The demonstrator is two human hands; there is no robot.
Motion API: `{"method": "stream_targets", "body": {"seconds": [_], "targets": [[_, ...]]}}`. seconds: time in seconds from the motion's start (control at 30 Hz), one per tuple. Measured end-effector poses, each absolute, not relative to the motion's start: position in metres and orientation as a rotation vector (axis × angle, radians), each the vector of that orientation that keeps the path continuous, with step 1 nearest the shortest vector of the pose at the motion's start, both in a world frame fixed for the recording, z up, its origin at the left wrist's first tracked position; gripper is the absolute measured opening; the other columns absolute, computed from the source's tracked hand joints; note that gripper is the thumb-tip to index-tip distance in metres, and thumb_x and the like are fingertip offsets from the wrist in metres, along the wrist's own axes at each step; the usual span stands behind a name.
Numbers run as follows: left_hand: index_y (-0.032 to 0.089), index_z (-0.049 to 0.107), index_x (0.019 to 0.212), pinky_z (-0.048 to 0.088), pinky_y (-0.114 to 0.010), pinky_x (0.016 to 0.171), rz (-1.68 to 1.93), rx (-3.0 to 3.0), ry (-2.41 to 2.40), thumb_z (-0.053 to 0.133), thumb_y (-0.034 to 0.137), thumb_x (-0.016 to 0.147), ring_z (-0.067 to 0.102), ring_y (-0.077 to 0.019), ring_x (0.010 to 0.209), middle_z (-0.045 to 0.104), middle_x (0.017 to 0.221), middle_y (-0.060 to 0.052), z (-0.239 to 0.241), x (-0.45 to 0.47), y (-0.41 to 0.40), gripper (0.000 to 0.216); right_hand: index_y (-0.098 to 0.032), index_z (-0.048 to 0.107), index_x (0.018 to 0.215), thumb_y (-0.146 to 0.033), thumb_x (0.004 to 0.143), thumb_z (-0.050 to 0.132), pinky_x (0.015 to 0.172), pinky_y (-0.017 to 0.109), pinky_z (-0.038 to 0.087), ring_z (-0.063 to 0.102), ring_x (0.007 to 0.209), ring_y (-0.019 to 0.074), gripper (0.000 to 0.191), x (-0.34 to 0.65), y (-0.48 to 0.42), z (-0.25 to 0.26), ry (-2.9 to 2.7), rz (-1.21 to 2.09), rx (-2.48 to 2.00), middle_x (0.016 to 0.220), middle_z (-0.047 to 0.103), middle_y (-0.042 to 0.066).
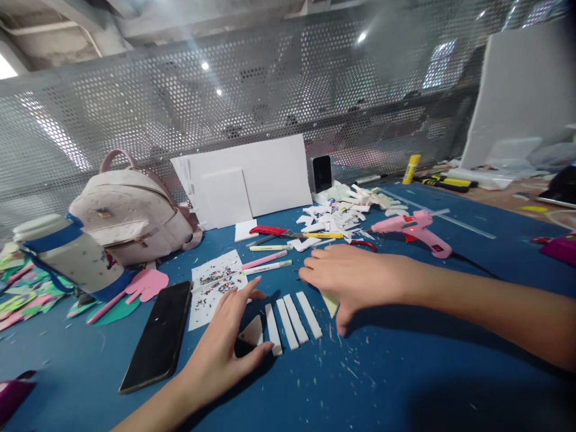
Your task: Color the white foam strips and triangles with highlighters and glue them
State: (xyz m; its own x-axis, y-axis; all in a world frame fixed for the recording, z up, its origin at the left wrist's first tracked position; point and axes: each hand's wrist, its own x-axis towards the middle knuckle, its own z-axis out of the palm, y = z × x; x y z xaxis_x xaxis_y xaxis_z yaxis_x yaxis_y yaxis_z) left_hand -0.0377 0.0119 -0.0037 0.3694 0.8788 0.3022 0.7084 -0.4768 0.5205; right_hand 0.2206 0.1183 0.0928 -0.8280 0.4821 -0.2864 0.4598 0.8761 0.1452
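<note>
Several white foam strips (292, 321) lie side by side on the blue table between my hands. My left hand (225, 336) is open over the table, its thumb tip at the end of the leftmost strip. Beneath its palm a small white pointed piece (252, 332) is partly hidden. My right hand (346, 279) is stretched out just right of the strips, fingers extended and thumb apart. A pale yellow piece (330, 302) shows under it, mostly covered. Beyond the fingers lie red-handled scissors (270, 231) and a yellow pencil-like stick (324, 236).
A pink glue gun (416, 230) rests at right, its cord behind my forearm. White scraps (337, 213) are heaped at the back before a white board (279, 180). A phone (157, 336), a tumbler (74, 258) and a backpack (130, 210) stand or lie at left.
</note>
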Motion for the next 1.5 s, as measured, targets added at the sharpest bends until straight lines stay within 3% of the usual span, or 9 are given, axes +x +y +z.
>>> {"method": "stream_targets", "body": {"seconds": [0.5, 0.6, 0.77, 0.87, 1.13, 1.37, 1.5], "targets": [[0.041, 0.010, 0.159, 0.034, -0.063, 0.118, 0.781, 2.301, 1.400, 0.058, 0.029, 0.096, 0.046, -0.0306, 0.136, 0.050, 0.144, -0.007, -0.002, -0.036, 0.011, 0.080, -0.010, 0.065, 0.117, -0.036, 0.073, 0.085, 0.055, 0.033, 0.027, 0.063, 0.089, 0.0285, 0.054, 0.220, 0.119, 0.088, 2.645, 0.092, 0.750, 0.105, 0.069, 0.014], [0.042, 0.010, 0.159, 0.033, -0.062, 0.118, 0.781, 2.296, 1.401, 0.057, 0.028, 0.096, 0.046, -0.0303, 0.136, 0.050, 0.144, -0.007, -0.003, -0.036, 0.012, 0.080, -0.009, 0.063, 0.122, -0.039, 0.074, 0.086, 0.056, 0.033, 0.027, 0.063, 0.093, 0.0298, 0.061, 0.220, 0.118, 0.086, 2.646, 0.084, 0.740, 0.111, 0.068, 0.015], [0.041, 0.011, 0.159, 0.034, -0.063, 0.117, 0.780, 2.297, 1.400, 0.057, 0.030, 0.097, 0.046, -0.0310, 0.136, 0.050, 0.145, -0.008, -0.002, -0.037, 0.011, 0.079, -0.006, 0.063, 0.124, -0.059, 0.073, 0.085, 0.059, 0.034, 0.032, 0.064, 0.101, 0.0330, 0.076, 0.216, 0.117, 0.085, 2.642, 0.042, 0.754, 0.114, 0.068, 0.016], [0.042, 0.011, 0.159, 0.034, -0.063, 0.117, 0.776, 2.298, 1.399, 0.056, 0.030, 0.098, 0.046, -0.0307, 0.136, 0.050, 0.145, -0.007, -0.001, -0.036, 0.011, 0.078, -0.005, 0.064, 0.122, -0.061, 0.078, 0.081, 0.060, 0.034, 0.035, 0.064, 0.101, 0.0330, 0.074, 0.214, 0.116, 0.085, 2.650, 0.024, 0.773, 0.113, 0.069, 0.016], [0.043, 0.008, 0.160, 0.032, -0.064, 0.118, 0.786, 2.312, 1.395, 0.054, 0.031, 0.099, 0.045, -0.0308, 0.137, 0.050, 0.146, -0.007, -0.002, -0.036, 0.011, 0.077, -0.006, 0.061, 0.125, -0.035, 0.082, 0.080, 0.068, 0.037, 0.041, 0.063, 0.103, 0.0330, 0.055, 0.219, 0.116, 0.086, 2.688, -0.008, 0.756, 0.116, 0.066, 0.017], [0.042, 0.008, 0.160, 0.034, -0.062, 0.117, 0.783, 2.316, 1.395, 0.053, 0.028, 0.098, 0.046, -0.0302, 0.137, 0.051, 0.145, -0.007, 0.001, -0.035, 0.011, 0.078, -0.006, 0.060, 0.123, -0.062, 0.075, 0.080, 0.065, 0.036, 0.040, 0.063, 0.101, 0.0336, 0.076, 0.216, 0.119, 0.074, 2.720, -0.037, 0.749, 0.114, 0.066, 0.015], [0.043, 0.007, 0.160, 0.035, -0.062, 0.116, 0.780, 2.315, 1.399, 0.053, 0.029, 0.099, 0.046, -0.0304, 0.136, 0.052, 0.144, -0.006, 0.001, -0.035, 0.012, 0.078, -0.007, 0.060, 0.124, -0.063, 0.080, 0.077, 0.063, 0.035, 0.039, 0.063, 0.101, 0.0336, 0.073, 0.214, 0.118, 0.069, 2.744, -0.022, 0.746, 0.114, 0.065, 0.016]]}}
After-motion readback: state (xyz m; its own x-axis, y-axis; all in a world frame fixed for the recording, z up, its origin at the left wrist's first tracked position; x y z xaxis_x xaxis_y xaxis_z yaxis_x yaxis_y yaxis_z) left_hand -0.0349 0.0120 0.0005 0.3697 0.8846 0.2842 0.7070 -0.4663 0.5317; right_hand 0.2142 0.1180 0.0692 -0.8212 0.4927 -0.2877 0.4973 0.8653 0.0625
